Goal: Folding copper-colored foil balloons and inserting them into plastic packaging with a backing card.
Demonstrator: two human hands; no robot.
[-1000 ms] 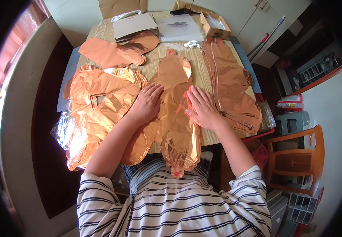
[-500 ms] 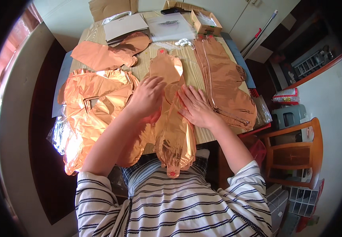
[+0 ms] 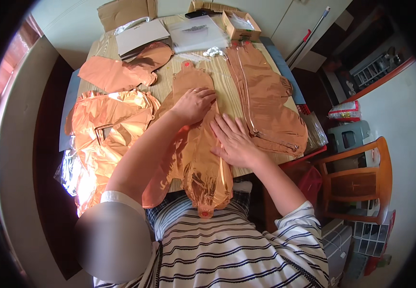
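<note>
A deflated copper-coloured foil balloon (image 3: 203, 165) lies lengthwise before me, its near tab hanging over the table edge onto my lap. My left hand (image 3: 196, 104) is closed on its upper middle, fingers bent and close together, gripping a fold of the foil. Flat against the balloon's right edge rests my right hand (image 3: 234, 141), fingers extended and slightly apart. A red mark shows on the tab at each end. Beneath my left forearm, more copper foil spreads toward the left. A blurred patch hides my left upper sleeve.
Crumpled copper foil (image 3: 117, 117) covers the table's left side, with a flatter foil piece (image 3: 107, 72) behind it. Stacked folded foil balloons (image 3: 265, 101) lie at the right. White sheets (image 3: 143, 36), a plastic sleeve (image 3: 198, 33) and a cardboard box (image 3: 241, 32) stand at the back. A wooden chair (image 3: 383, 180) is right.
My left hand has moved right across the balloon, bringing a fold of foil with it. My right hand stays flat at the right edge. The whole view has shifted slightly.
</note>
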